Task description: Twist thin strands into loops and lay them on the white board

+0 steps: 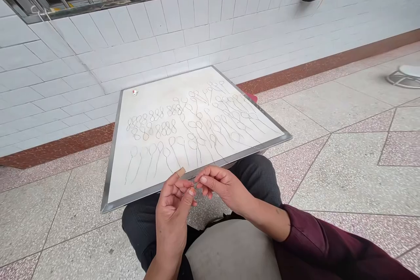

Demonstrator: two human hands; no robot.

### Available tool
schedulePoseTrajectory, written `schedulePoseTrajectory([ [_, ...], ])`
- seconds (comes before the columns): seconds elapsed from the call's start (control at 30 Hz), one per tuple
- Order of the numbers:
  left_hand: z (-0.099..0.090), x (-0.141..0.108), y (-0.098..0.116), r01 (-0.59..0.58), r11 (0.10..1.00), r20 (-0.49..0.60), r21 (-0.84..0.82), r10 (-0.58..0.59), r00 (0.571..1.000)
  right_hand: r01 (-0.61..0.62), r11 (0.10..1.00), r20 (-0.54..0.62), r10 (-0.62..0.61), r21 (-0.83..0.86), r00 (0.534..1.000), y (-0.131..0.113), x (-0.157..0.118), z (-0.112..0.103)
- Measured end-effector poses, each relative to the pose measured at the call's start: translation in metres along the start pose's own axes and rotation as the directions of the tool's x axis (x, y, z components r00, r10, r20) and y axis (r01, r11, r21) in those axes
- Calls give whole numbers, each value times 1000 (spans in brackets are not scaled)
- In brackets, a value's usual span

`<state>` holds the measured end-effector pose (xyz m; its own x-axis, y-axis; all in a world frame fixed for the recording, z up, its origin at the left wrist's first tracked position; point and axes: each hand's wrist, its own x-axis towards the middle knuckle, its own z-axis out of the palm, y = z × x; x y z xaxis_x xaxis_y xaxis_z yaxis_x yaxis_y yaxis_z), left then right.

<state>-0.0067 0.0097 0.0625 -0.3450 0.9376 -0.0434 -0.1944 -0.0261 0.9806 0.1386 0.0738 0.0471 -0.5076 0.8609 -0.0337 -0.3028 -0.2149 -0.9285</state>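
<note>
The left hand (173, 216) and right hand (226, 187) are pinching a thin dark wire-like strand (194, 183) beside the near edge of the white, grey-rimmed worktop (147, 96). Dark double-looped strands (168, 127) (seemingly finished) are lying leftward; more dark single-looped strands (176, 154), perhaps unfinished, are occupying the near and right edges.

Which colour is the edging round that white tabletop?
Silver-grey; the edging shows clearly in the head view.

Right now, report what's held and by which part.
A thin wire-like piece, pinched by the left hand and right hand; which part they grip is too small to tell.
</note>
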Motion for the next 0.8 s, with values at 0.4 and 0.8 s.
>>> schedulePoseTrajectory([
  [0.4, -8, -4, -1, 80, 994, -16, 76, -79, 997, -4, 986, 6, 5, -169, 1000, -5, -8, 1],
  [0.8, -9, -8, 2, 125, 991, -32, -53, -127, 991, 5, 979, 1, -5, -204, 1000, -8, -10, 3],
])
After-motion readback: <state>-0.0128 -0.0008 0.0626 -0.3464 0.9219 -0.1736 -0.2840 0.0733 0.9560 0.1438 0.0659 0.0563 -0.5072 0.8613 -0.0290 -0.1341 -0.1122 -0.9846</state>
